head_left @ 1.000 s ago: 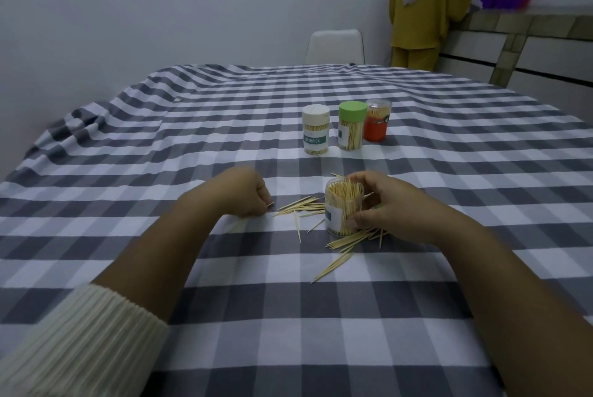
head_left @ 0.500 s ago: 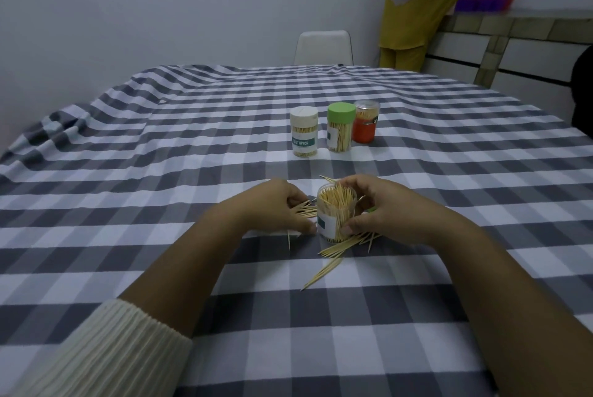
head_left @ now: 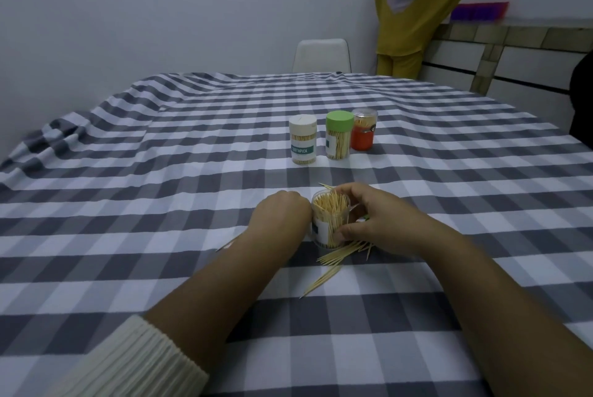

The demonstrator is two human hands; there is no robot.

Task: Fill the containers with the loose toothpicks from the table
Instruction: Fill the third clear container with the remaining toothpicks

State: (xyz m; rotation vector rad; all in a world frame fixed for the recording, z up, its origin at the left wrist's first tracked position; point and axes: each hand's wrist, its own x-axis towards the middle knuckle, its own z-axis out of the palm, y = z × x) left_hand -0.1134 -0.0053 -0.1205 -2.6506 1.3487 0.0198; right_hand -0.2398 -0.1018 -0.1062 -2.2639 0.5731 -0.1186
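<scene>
Loose toothpicks (head_left: 340, 256) on tabletop (head_left: 160, 236), near jar: light, thin, snappable; pinch mid-bundle. Right hand (head_left: 382, 223) grip grasped open jar (head_left: 330, 223), light, tippy. Left hand (head_left: 280, 220) fisted beside it; contents unclear. Three capped jars (head_left: 333, 140) farther back.

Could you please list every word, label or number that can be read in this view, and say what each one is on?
"OOTHPICK", first letter cut off at the label's edge: on the green band of the white-lidded toothpick jar.
Label on the green-lidded jar: turned away, unreadable.
Mark on the orange jar: too small to read.
Label on the open jar gripped by the right hand: no legible text.
</scene>
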